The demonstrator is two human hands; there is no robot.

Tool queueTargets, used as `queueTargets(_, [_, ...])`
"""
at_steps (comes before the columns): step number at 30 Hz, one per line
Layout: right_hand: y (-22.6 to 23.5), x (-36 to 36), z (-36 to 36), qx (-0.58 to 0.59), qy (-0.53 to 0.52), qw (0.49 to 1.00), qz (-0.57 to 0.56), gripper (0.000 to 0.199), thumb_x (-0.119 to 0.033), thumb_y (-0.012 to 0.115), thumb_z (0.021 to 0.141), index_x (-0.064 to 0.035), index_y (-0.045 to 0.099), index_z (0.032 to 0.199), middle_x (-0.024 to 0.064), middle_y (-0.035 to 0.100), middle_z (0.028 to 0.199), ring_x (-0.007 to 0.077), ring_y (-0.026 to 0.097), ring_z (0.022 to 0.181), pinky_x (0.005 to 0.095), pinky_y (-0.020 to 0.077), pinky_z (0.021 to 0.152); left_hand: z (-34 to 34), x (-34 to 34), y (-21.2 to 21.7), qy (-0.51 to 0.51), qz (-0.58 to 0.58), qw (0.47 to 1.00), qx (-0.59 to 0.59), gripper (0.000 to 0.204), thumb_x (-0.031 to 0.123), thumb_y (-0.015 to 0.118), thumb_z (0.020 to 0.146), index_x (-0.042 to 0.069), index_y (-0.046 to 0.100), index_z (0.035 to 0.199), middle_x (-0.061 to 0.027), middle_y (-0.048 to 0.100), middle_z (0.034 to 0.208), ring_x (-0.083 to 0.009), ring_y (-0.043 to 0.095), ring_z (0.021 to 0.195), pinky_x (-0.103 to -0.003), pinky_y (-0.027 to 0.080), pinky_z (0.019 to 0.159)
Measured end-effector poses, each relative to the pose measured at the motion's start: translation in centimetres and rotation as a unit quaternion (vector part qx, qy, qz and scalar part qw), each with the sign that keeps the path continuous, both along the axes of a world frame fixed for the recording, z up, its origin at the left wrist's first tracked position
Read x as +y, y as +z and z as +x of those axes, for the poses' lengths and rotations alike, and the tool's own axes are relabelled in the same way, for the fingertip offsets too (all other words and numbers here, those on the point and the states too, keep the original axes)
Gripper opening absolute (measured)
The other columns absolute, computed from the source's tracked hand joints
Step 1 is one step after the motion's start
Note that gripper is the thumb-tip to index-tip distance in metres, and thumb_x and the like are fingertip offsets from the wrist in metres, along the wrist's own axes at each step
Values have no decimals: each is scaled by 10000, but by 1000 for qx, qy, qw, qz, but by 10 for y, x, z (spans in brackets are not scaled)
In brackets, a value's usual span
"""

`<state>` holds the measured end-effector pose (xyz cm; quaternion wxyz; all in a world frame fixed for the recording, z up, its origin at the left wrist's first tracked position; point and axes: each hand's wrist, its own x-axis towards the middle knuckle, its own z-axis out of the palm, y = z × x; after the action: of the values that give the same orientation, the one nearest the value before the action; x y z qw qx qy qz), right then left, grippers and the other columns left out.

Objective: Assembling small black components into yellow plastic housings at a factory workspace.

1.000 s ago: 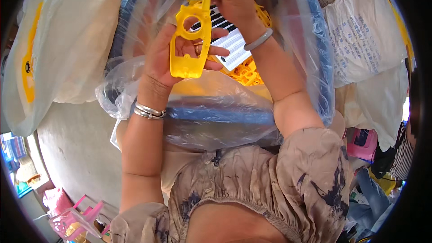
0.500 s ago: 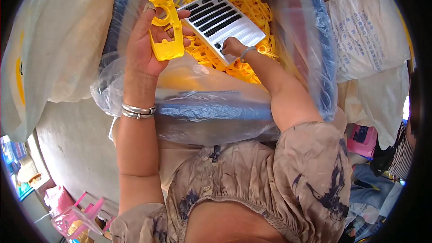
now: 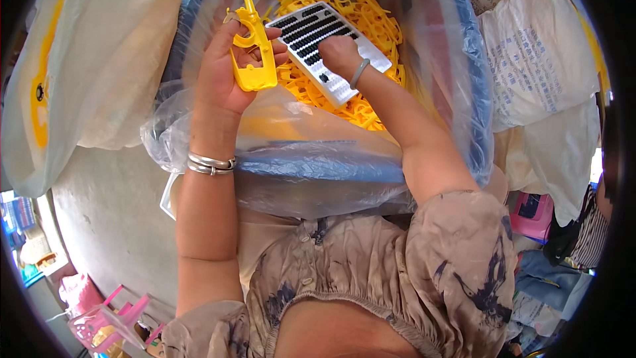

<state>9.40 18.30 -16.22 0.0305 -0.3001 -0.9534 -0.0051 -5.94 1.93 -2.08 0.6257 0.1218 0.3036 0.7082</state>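
My left hand, palm up, holds a yellow plastic part with a long pointed tip and a ring-shaped opening. The part stands upright against the fingers, tip away from me. My right hand is closed over a white ridged tray; its fingertips are hidden, so I cannot make out what they grip. Rows of small black pieces fill much of the tray, and one lone black piece sits near its close left edge. Beneath the tray lies a heap of yellow plastic parts.
A blue bin lined with clear plastic film surrounds the heap. White sacks stand on the right, and a pale bag bulges on the left. A pink stool is at the lower left.
My right hand has moved up and away from the tray's near corner to its middle, uncovering the lone black piece. The left hand and yellow part are slightly lower and further right in view.
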Motion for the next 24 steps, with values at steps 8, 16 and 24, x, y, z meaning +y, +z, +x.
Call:
queueTargets(8, [116,-5,-21,476,225,843,-110,111,-13,599,679,-2,602,790,97,584,726,185,553,593,248,434,528,-2,-1,-1,-101,50,983,-144,471,394,334,879,3,430,1123,-265,511,1025,-336,575,757,-409,486,667])
queueTargets(16, [145,-23,-21,503,262,783,-254,173,44,549,711,30,602,874,81,598,745,116,572,633,201,450,562,1,-10,5,-92,180,972,-116,452,382,399,849,38,445,1138,-187,544,1015,-341,557,805,-401,463,660])
queueTargets(24, [156,-42,-23,546,110,758,-339,140,4,563,759,22,608,891,48,596,759,88,567,626,200,480,581,5,-15,12,-70,143,986,-42,413,334,469,824,48,440,1121,-168,548,941,-323,566,806,-385,475,671])
